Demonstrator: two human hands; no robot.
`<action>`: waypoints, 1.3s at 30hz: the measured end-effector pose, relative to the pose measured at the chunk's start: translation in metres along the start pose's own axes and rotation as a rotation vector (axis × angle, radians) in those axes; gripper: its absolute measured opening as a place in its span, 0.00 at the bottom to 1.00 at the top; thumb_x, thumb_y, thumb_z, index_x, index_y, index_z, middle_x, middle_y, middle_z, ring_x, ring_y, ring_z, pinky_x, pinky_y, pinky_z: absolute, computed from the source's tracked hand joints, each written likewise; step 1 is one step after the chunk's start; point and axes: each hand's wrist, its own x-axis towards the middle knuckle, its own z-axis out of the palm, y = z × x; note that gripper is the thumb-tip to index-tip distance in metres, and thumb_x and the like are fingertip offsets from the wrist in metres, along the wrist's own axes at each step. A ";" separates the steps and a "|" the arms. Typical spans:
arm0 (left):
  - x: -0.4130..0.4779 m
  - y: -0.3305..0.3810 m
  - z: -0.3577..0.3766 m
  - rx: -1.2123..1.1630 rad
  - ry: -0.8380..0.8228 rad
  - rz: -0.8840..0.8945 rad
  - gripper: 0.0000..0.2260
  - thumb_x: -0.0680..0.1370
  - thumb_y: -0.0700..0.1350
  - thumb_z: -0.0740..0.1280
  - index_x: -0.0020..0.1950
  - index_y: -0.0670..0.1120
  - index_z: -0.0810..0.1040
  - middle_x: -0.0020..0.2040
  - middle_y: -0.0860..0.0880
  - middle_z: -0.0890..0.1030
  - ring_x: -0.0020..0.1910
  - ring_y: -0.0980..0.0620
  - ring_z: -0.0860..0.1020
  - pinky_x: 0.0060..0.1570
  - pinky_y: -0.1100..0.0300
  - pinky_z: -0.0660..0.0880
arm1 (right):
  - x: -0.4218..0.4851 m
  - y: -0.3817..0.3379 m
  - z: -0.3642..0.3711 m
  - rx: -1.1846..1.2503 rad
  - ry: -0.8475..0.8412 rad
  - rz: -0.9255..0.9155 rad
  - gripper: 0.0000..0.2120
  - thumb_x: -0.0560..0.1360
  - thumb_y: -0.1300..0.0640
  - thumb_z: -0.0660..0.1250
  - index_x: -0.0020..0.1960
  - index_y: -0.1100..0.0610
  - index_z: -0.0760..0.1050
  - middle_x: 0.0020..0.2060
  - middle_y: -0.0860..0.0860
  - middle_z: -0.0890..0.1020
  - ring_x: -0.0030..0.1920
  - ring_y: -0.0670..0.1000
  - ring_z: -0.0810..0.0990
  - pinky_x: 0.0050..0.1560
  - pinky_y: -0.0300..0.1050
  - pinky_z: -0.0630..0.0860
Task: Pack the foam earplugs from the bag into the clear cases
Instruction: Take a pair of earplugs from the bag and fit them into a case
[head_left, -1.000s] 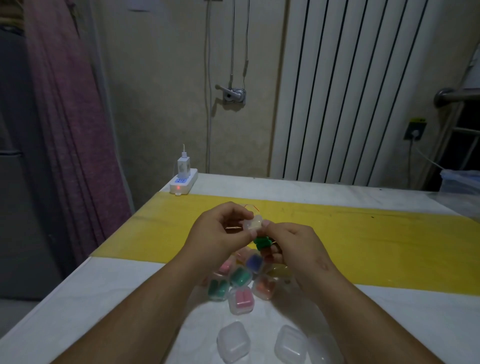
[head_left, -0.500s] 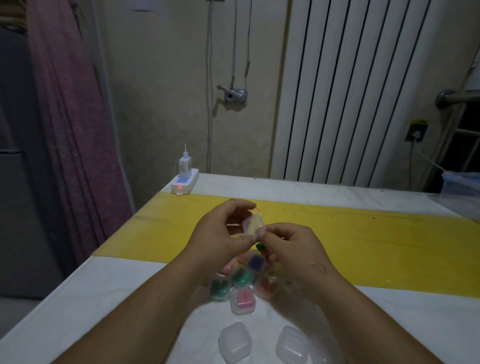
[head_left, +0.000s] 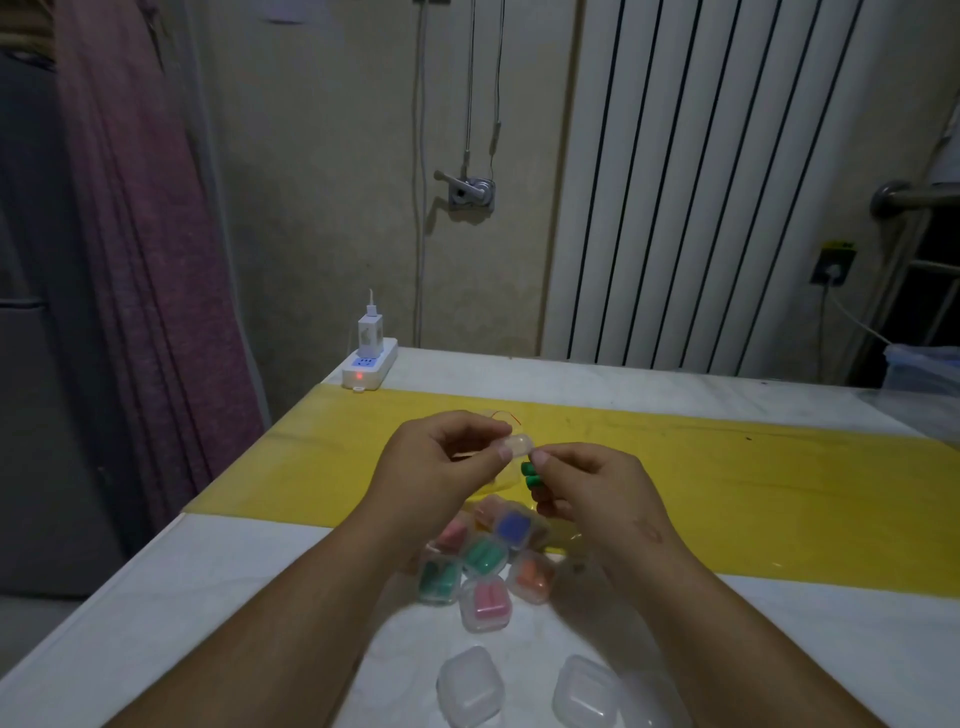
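Both forearms reach in from the bottom edge, the left from seven o'clock, the right from five, and the hands meet at centre. The left hand (head_left: 439, 462) is curled, thumb and forefinger pinched together toward three o'clock. The right hand (head_left: 592, 486) faces it, knuckles up, fingertips (head_left: 540, 458) nearly touching the left thumb.

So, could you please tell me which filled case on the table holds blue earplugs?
The blue-filled case at the cluster's far edge; the other filled ones show pink, green or orange.
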 end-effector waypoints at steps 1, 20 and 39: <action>0.000 0.000 0.000 0.004 0.011 0.007 0.08 0.71 0.38 0.75 0.48 0.46 0.85 0.45 0.52 0.86 0.45 0.57 0.83 0.44 0.66 0.79 | 0.000 -0.002 0.001 0.052 -0.008 0.040 0.07 0.75 0.59 0.70 0.40 0.56 0.84 0.36 0.54 0.85 0.37 0.52 0.81 0.45 0.51 0.81; 0.000 -0.005 0.000 0.150 -0.041 0.051 0.11 0.70 0.39 0.77 0.51 0.46 0.83 0.45 0.51 0.85 0.46 0.56 0.83 0.47 0.63 0.80 | -0.005 -0.005 0.004 -0.087 -0.044 -0.075 0.07 0.72 0.57 0.70 0.39 0.58 0.84 0.30 0.55 0.81 0.31 0.48 0.75 0.39 0.51 0.76; 0.001 0.000 -0.003 -0.020 -0.106 0.041 0.12 0.70 0.35 0.76 0.49 0.41 0.76 0.43 0.46 0.82 0.42 0.52 0.82 0.47 0.52 0.80 | -0.002 -0.006 -0.001 0.176 -0.172 0.059 0.10 0.76 0.60 0.67 0.39 0.63 0.83 0.25 0.49 0.76 0.30 0.50 0.74 0.33 0.43 0.73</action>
